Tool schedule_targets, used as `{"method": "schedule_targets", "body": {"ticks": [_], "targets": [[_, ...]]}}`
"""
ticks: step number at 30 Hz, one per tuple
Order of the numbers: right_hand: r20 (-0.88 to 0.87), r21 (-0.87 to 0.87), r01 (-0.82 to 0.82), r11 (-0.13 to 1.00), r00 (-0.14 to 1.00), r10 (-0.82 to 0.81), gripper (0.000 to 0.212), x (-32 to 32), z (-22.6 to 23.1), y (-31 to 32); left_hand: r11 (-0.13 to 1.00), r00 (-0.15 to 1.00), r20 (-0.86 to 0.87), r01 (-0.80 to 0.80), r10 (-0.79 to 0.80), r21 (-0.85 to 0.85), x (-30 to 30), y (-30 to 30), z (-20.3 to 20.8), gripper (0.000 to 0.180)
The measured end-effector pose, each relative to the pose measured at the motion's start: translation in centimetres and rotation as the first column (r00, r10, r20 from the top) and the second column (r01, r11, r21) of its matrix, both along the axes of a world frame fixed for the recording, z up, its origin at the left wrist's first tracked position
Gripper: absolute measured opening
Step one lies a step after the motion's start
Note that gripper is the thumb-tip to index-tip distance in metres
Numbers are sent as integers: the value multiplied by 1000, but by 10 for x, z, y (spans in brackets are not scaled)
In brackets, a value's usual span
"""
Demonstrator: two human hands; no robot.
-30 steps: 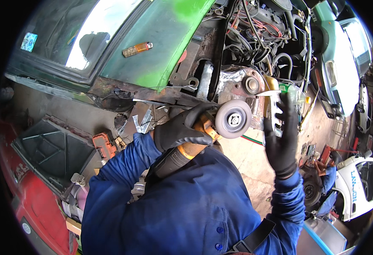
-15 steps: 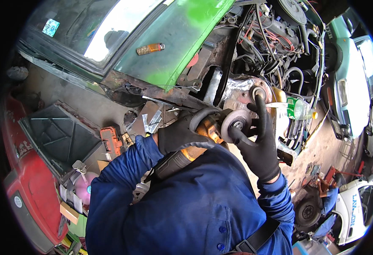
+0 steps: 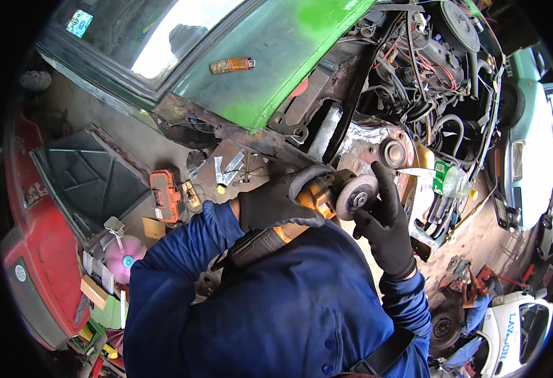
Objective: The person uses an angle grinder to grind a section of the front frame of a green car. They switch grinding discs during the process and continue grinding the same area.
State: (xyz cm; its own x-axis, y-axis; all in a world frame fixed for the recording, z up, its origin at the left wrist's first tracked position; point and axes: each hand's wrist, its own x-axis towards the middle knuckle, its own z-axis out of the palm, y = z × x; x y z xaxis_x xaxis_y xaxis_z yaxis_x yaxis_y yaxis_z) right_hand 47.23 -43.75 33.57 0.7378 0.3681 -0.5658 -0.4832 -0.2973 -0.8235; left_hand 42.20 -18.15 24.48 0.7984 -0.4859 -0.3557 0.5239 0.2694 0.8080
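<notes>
My gloved left hand is closed round a yellow and black angle grinder, held in front of my body. A round grey abrasive disc sits on the grinder's head, with its centre nut facing right. My gloved right hand is just right of the disc, index finger stretched upward and thumb close to the lower rim. Its fingers are apart, with nothing held between them. Whether the thumb touches the disc is hard to see. Past the grinder stands a bare metal car part with a round opening.
A green car fender with an orange lighter on it lies ahead, beside an open engine bay. A plastic bottle rests at the right. Left are an orange case and a pink fan. Another person works by a wheel.
My right thumb has come off the disc's centre to its lower rim, and the index finger has dropped slightly. The disc's face appears turned. The view has shifted a little.
</notes>
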Motion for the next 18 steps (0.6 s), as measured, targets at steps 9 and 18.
{"method": "schedule_targets", "body": {"ticks": [9, 18], "targets": [[-102, 10, 108, 994, 989, -107, 96, 17, -5, 12, 968, 975, 166, 107, -147, 229, 18, 10, -12, 107], [-237, 270, 264, 926, 950, -202, 90, 23, -16, 9, 932, 932, 351, -42, -93, 359, 20, 19, -38, 102]]}}
